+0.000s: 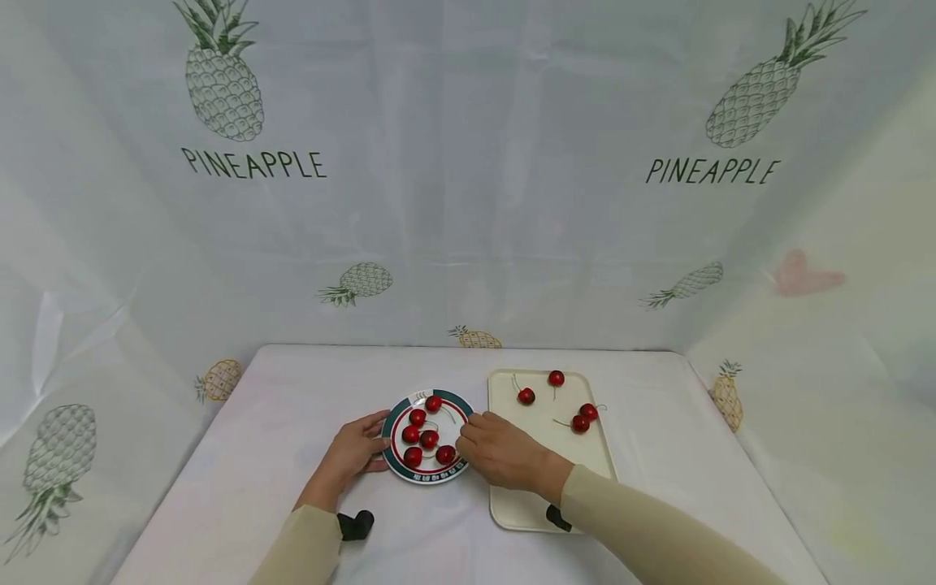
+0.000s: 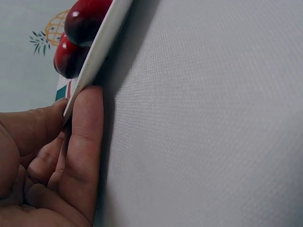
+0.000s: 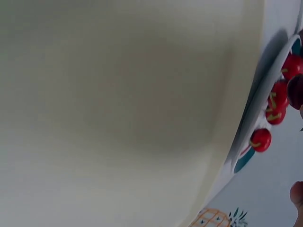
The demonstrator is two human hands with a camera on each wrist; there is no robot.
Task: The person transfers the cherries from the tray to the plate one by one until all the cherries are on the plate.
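Observation:
My left hand (image 1: 354, 448) grips the left rim of a round white plate (image 1: 449, 422) with a green and red border. In the left wrist view the thumb (image 2: 35, 130) lies over the rim and a finger (image 2: 87, 127) under it. Several dark red cherries (image 1: 429, 439) lie on the plate, some with stems. My right hand (image 1: 504, 451) is over the plate's right edge, fingers bent, pinching the stem side of a cherry (image 1: 446, 455). In the right wrist view this darker cherry (image 3: 296, 91) shows beside a fingertip, most of the hand being out of frame.
A cream rectangular tray (image 1: 537, 439) lies right of the plate, partly under my right forearm. Several stemmed cherries (image 1: 581, 423) sit toward its far end and right side. A white cloth (image 1: 241, 487) covers the table, with a pineapple-print curtain (image 1: 497, 203) behind.

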